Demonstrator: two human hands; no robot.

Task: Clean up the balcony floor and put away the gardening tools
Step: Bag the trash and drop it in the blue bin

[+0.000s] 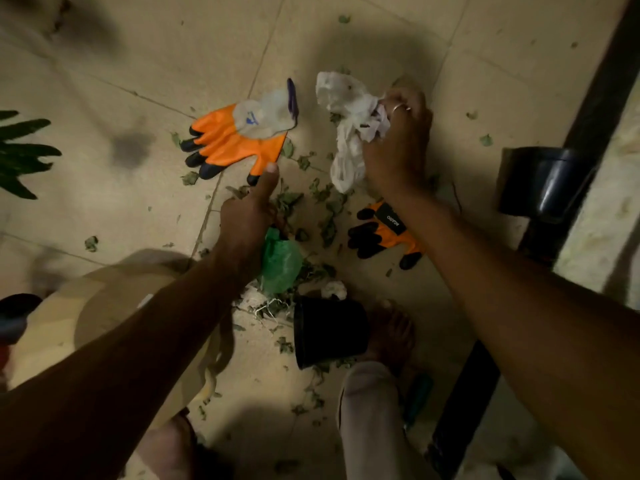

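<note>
Orange glove (235, 140): flat on floor, fingers pointing left.
Second orange glove (384, 233): partly under forearm.
White bag (346, 133): crumpled, gripped by right hand (398, 143).
Green bag (278, 261): bunched, held by left hand (246, 216).
Leaves (325, 202): strewn between gloves.

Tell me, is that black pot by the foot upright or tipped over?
Tipped over: the black pot lies on its side, rim facing left.

Dark green plant fronds (21, 151) at left edge; black pipe (599, 109) along right.

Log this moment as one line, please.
right grip: holds white bag | left grip: thumb at far orange glove | floor: leaves scattered
</note>
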